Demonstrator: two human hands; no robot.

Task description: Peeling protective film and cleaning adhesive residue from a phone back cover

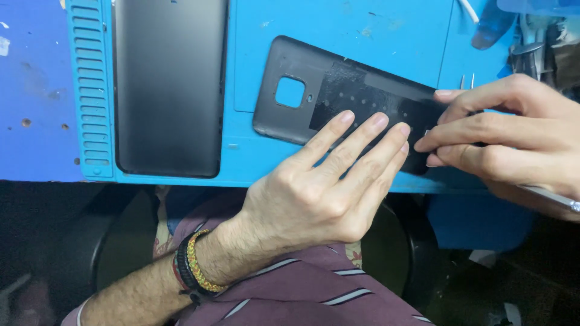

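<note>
Far to the left of your left hand (314, 193), the dark blue bench top (36, 90) shows a few small holes and scuffs. Next comes the light blue work mat (386, 36), whose ribbed edge strip (90, 90) runs top to bottom. Just right of that strip, well to the left of your fingers, a dark grey phone (170, 84) lies flat on the mat with its plain back up.

Your left wrist wears braided bracelets (192, 268), black, red and yellow, over a maroon striped garment (314, 296) below it. Your left hand lies open and flat, fingers straight and close together, with the fingertips (379, 121) pressing down on the black back cover (338, 90). It grips nothing; it only pins the cover to the mat.

The cover lies tilted between your two hands, inner side up, its square camera cutout (290, 92) up and to the left of your left fingertips.

Your right hand (513, 133) sits at the cover's right end, fingers curled and pinched together on that end. A thin metal tool (553, 198) runs under that hand and sticks out past it to the right; whether the fingers grip the cover's edge or the tool's tip, I cannot tell. Just above your right hand, tweezer tips (467, 81) stick up.
</note>
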